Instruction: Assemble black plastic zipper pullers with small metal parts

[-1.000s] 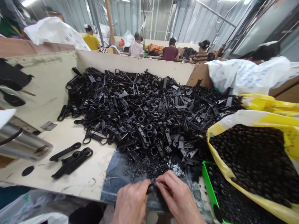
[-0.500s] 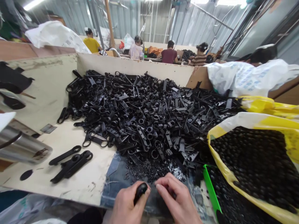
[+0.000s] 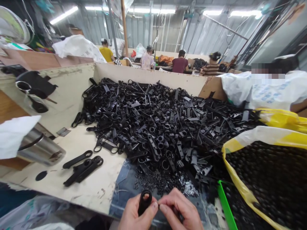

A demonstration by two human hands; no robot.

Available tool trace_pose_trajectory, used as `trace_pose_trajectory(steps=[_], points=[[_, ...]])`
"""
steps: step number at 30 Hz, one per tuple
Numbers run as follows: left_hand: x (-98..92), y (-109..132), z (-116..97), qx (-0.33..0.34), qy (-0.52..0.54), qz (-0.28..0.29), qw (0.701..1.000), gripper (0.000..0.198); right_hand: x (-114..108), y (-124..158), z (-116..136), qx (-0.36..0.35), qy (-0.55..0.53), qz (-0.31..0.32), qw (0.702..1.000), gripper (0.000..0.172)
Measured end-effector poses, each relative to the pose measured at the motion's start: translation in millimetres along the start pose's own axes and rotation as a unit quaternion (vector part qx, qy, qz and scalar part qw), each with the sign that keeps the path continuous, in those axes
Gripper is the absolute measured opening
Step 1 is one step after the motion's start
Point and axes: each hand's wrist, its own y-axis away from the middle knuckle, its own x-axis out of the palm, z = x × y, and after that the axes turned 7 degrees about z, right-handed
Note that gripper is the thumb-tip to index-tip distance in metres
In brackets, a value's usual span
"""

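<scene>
At the front edge of the bench, my left hand (image 3: pixel 130 212) is closed around a black plastic ring-ended handle (image 3: pixel 143 204), its ring upward. Close beside it, my right hand (image 3: pixel 182 209) has thumb and forefinger pinched near my left thumb; what they hold, if anything, is too small to make out. A worn dark-blue cloth (image 3: pixel 120 195) lies under the hands. Just beyond are small black pieces (image 3: pixel 153 180) and silver pins or screws (image 3: pixel 190 187). A large heap of black plastic parts (image 3: pixel 144 118) rises behind them.
Several similar black handles (image 3: pixel 82 172) lie at left near a steel cup (image 3: pixel 48 148). To the right stand a green-edged tray (image 3: pixel 225 204) and a yellow-white bag (image 3: pixel 227 159) of round black pieces. Low boards (image 3: pixel 144 72) wall the bench; people (image 3: pixel 179 64) sit beyond.
The view has tilted up and shifted left. The handle in my left hand has turned so its ring shows, and my right fingertips have come closer to my left thumb.
</scene>
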Motion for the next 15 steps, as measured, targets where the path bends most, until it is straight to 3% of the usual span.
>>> trace_pose_trajectory(steps=[8, 15], points=[[8.7, 2, -10, -0.070, 0.125, 0.037, 0.989, 0.064, 1, 4, 1, -0.006, -0.015, -0.045, 0.999, 0.018], [11.2, 7, -26, -0.169, 0.213, 0.067, 0.960, 0.060, 6, 2, -2, -0.135, 0.007, -0.133, 0.982, 0.013]])
